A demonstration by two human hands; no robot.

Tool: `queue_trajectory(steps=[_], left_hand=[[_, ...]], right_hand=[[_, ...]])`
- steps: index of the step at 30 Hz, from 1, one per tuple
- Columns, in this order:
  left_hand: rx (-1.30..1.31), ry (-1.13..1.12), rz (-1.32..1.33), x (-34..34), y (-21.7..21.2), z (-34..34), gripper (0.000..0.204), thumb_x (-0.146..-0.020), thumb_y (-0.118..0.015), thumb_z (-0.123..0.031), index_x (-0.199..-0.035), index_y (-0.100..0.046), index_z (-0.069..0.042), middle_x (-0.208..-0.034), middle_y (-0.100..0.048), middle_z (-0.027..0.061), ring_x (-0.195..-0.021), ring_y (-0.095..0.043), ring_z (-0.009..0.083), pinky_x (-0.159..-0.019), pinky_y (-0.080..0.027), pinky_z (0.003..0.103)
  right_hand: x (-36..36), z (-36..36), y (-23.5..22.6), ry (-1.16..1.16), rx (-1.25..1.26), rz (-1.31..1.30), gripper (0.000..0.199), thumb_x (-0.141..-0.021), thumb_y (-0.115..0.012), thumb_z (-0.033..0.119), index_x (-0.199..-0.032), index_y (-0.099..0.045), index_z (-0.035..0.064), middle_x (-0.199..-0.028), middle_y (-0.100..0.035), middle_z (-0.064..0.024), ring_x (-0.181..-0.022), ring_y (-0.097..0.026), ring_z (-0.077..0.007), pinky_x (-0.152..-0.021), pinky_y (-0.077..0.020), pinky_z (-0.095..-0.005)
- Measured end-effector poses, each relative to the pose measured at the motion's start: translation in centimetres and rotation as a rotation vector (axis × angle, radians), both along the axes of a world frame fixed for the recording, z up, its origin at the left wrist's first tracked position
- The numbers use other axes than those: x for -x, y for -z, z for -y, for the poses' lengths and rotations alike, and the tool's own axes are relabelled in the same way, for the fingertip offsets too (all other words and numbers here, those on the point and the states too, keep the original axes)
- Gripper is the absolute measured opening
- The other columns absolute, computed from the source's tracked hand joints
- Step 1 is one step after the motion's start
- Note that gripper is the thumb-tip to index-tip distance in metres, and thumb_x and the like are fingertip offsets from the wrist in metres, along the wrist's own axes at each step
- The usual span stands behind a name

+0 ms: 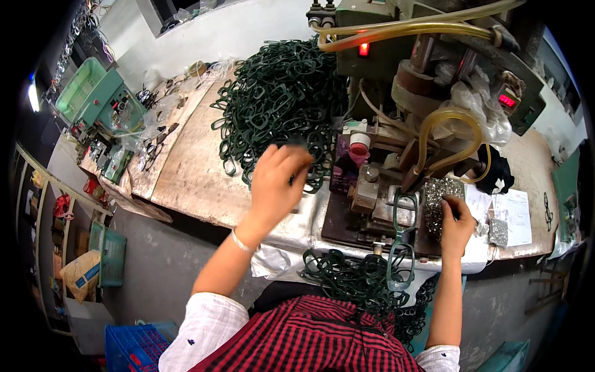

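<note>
My left hand (277, 183) is raised in front of a big heap of dark green eyeglass frames (273, 93). Its fingers are curled, their tips blurred; whatever they hold cannot be made out. My right hand (457, 224) pinches at the edge of a tray of small shiny metal pieces (437, 195); anything between its fingertips is too small to name. Between my hands, a translucent grey-green eyeglass frame (401, 260) sits at the press machine (387, 214), its lower rim hanging past the front of the base. More dark frames (353, 273) lie at my lap.
Yellowish hoses (458, 115) loop from the machine above my right hand. A small red-and-white container (359, 149) stands on its left. Papers (511, 217) and a bag of metal bits (498, 231) lie at right. A green machine (111, 102) occupies the far left; crates (111, 254) stand below.
</note>
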State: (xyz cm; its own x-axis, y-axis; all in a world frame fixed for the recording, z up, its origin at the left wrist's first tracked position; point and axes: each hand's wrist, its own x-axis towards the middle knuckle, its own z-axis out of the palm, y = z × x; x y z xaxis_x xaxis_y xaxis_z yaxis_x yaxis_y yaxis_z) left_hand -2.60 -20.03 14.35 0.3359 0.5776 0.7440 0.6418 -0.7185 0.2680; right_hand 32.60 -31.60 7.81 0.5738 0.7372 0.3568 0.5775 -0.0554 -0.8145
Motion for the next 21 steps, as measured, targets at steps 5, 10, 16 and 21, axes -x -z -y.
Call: queue_trajectory(steps=[5, 10, 16, 21], left_hand=[[0.024, -0.354, -0.251, -1.2, 5.6, -6.2, 0.013, -0.077, -0.075, -0.013, -0.085, -0.068, -0.005, -0.084, -0.059, 0.0103, -0.083, -0.055, 0.0307, -0.074, -0.045, 0.041], [-0.033, -0.365, -0.019, -0.5, 10.0, -8.2, 0.016, -0.08, -0.073, -0.016, -0.084, -0.064, -0.003, -0.086, -0.06, 0.0133, -0.081, -0.057, 0.033, -0.071, -0.046, 0.042], [0.432, -0.08, 0.651, 0.3, 7.3, -5.1, 0.016, -0.103, -0.056, -0.019, -0.097, -0.053, -0.004, -0.077, -0.055, -0.0006, -0.065, -0.052, 0.0067, -0.057, -0.043, 0.022], [0.593, 0.228, 0.988, -1.2, 7.5, -3.1, 0.008, -0.101, -0.054, -0.006, -0.105, -0.048, -0.003, -0.099, -0.058, 0.0071, -0.087, -0.062, 0.0127, -0.075, -0.058, 0.029]], right_hand=[[1.2, -0.8, 0.2, -0.009, -0.039, 0.022, 0.015, -0.085, -0.069, 0.002, -0.1, -0.071, -0.0009, -0.093, -0.072, -0.0128, -0.089, -0.068, -0.0226, -0.084, -0.0508, -0.0317], [0.6, 2.7, 0.9, 0.118, -0.091, -0.077, 0.013, -0.084, -0.069, 0.003, -0.097, -0.072, -0.0005, -0.092, -0.07, -0.0113, -0.09, -0.065, -0.0213, -0.085, -0.0492, -0.031], [4.4, 1.9, -5.7, -0.216, -0.211, -0.172, 0.012, -0.082, -0.069, 0.002, -0.094, -0.071, -0.0009, -0.091, -0.07, -0.0078, -0.088, -0.064, -0.0172, -0.084, -0.048, -0.0289], [7.8, -1.6, -7.1, -0.338, -0.288, -0.425, 0.027, -0.081, -0.069, -0.001, -0.106, -0.059, -0.0032, -0.089, -0.069, -0.0065, -0.088, -0.063, -0.0117, -0.086, -0.0476, -0.0267]])
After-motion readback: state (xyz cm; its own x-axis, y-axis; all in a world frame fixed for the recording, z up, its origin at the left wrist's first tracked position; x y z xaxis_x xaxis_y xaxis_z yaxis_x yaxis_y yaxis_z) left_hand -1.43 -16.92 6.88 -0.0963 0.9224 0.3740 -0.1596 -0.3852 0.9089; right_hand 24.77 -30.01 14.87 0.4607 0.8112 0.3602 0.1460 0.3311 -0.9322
